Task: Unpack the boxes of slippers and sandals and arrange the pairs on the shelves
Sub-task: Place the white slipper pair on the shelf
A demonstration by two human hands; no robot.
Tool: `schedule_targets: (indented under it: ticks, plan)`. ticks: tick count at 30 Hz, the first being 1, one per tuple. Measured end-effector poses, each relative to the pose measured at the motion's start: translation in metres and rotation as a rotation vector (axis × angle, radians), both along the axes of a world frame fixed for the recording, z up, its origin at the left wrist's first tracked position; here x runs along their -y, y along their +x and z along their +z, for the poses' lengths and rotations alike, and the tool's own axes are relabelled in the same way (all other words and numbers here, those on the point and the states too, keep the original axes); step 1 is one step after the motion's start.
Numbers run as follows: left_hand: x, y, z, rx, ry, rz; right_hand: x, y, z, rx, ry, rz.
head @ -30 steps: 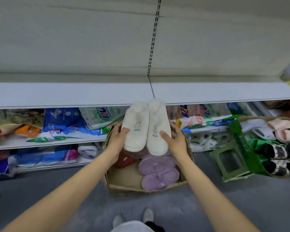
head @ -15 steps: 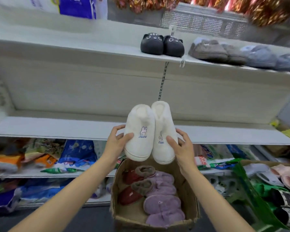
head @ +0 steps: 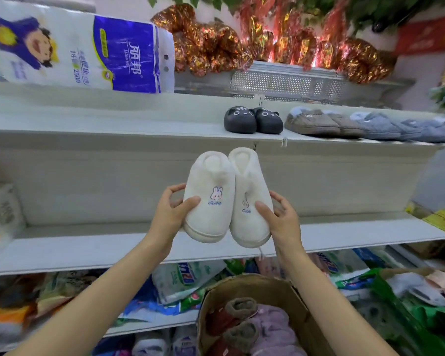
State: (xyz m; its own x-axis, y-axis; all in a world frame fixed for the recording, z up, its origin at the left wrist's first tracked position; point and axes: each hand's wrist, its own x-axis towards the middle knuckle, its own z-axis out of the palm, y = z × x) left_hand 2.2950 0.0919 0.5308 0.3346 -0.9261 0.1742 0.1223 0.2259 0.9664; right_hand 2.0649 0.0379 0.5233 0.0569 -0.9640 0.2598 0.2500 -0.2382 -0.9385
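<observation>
Fingers [head: 174,191] of both hands clasp white slippers [head: 226,199].

White slippers [head: 226,199] fleecy, matt; box [head: 265,289] rough cardboard.

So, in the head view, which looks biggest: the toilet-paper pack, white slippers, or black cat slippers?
1. Blue-and-white toilet-paper pack
2. White fluffy bunny slippers, though nearness inflates them
3. Black cat-face slippers
</observation>
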Motion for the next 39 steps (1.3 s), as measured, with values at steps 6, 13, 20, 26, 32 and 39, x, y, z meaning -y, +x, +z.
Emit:
schedule_targets:
  ticks: [6,13,20,26,32,39]
  plan:
    - [0.015,0.046,0.039,0.01,-0.062,0.048,0.012,0.051,0.037,0.046,-0.047,0.007]
    - [0.05,0.086,0.085,0.022,-0.072,0.072,0.053,0.094,0.083,-0.035,-0.142,-0.034]
    - [0.104,0.11,0.122,0.064,-0.037,0.085,0.122,0.124,0.125,-0.113,-0.088,-0.004]
    - [0.144,0.126,0.15,0.136,0.073,0.015,0.173,0.146,0.144,-0.252,-0.066,0.051]
    - [0.168,0.143,0.155,0.296,0.128,-0.011,0.186,0.152,0.151,-0.365,-0.149,0.021]
    - [0.186,0.145,0.153,0.62,0.083,0.127,0.202,0.159,0.153,-0.491,-0.24,-0.05]
